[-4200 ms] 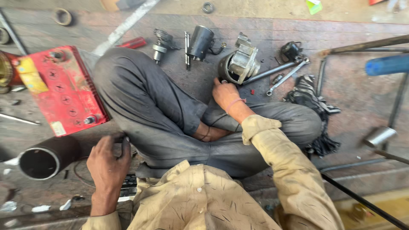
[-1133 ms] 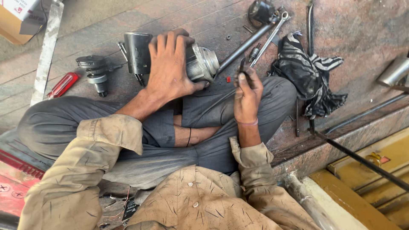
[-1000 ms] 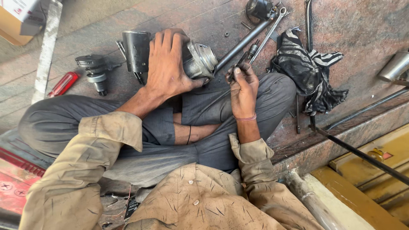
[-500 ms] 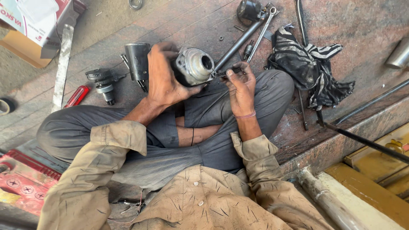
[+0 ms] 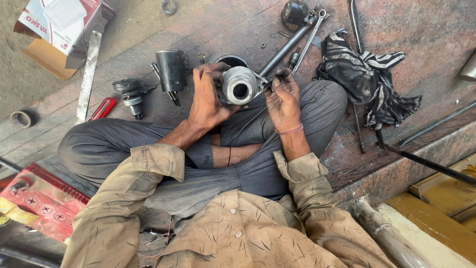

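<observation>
Oil-stained concrete floor [image 5: 208,30] serves as the workplace, and a person sits cross-legged on it with parts scattered in front. The left hand [image 5: 208,99] is closed around a round grey metal housing [image 5: 240,85], lifted above the knees with its open bore facing up toward the camera. The right hand [image 5: 282,97] pinches a thin dark tool [image 5: 270,84] whose tip meets the housing's rim. Just beyond lie a black cylindrical casing [image 5: 171,69], a small geared part [image 5: 130,94], a red-handled screwdriver [image 5: 103,108], a long spanner [image 5: 308,35] and a striped rag [image 5: 362,74]. A red battery [image 5: 39,198] sits by the person's left knee.

The housing is held in the air by one greasy hand only, so a hard push from the tool could likely twist it loose and drop it onto the leg or floor. The tool tip could also slip off the rim and jab the left fingers [image 5: 208,74] wrapped beside it.
</observation>
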Action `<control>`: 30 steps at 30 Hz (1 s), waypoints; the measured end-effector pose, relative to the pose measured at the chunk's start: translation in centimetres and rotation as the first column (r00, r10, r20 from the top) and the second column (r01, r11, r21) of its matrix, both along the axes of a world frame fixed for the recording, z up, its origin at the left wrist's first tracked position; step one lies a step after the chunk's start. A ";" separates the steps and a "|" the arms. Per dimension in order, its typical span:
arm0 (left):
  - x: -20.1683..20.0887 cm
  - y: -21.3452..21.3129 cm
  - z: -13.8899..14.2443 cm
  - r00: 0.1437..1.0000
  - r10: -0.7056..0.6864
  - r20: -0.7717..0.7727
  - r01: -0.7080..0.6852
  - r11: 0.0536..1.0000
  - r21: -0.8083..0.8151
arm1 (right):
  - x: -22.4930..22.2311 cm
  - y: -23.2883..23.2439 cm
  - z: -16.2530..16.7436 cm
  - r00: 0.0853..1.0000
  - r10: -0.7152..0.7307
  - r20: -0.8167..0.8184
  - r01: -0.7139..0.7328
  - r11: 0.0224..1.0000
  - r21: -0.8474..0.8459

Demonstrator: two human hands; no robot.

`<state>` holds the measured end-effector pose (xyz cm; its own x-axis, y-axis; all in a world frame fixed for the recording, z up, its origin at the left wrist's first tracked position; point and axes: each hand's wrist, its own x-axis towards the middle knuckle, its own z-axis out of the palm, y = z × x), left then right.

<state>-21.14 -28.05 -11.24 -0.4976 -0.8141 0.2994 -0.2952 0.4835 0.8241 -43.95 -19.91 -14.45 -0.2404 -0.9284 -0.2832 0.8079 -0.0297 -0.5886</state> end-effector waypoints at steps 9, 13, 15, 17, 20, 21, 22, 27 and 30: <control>0.1 -0.9 1.6 0.981 0.033 0.191 -0.023 0.998 -0.054 | 0.8 -0.5 0.9 0.985 -0.026 -0.170 0.040 0.996 0.079; -0.3 -1.2 2.4 0.955 0.014 0.295 -0.008 1.000 -0.023 | 1.0 -0.4 0.6 0.891 -0.117 -0.439 0.183 0.977 0.110; -0.5 -1.3 2.6 0.943 0.028 0.333 -0.002 0.997 -0.080 | 1.3 -0.3 0.4 0.802 -0.086 -0.591 0.208 0.968 0.140; -0.6 -1.4 2.6 0.937 0.042 0.346 0.005 0.991 -0.134 | 1.7 -0.2 0.2 0.734 -0.066 -0.676 0.219 0.965 0.144; -0.6 -1.6 2.3 0.949 0.027 0.313 0.030 0.984 -0.177 | 2.3 -0.2 0.3 0.687 -0.047 -0.726 0.208 0.969 0.135; -0.6 -1.7 2.2 0.956 0.008 0.295 0.043 0.985 -0.166 | 2.4 -0.2 0.4 0.673 -0.022 -0.739 0.194 0.970 0.148; -0.5 -1.7 2.0 0.961 -0.009 0.277 0.054 0.986 -0.156 | 2.5 -0.3 0.5 0.659 0.002 -0.752 0.179 0.971 0.160; -0.1 -1.7 2.0 0.975 -0.047 0.216 0.076 0.989 -0.129 | 2.7 -0.1 2.0 0.454 -0.025 -0.891 0.189 0.980 0.068; 0.0 -1.5 2.4 0.979 -0.051 0.197 0.078 0.988 -0.132 | 2.7 0.0 2.9 0.511 -0.056 -0.858 0.225 0.972 0.070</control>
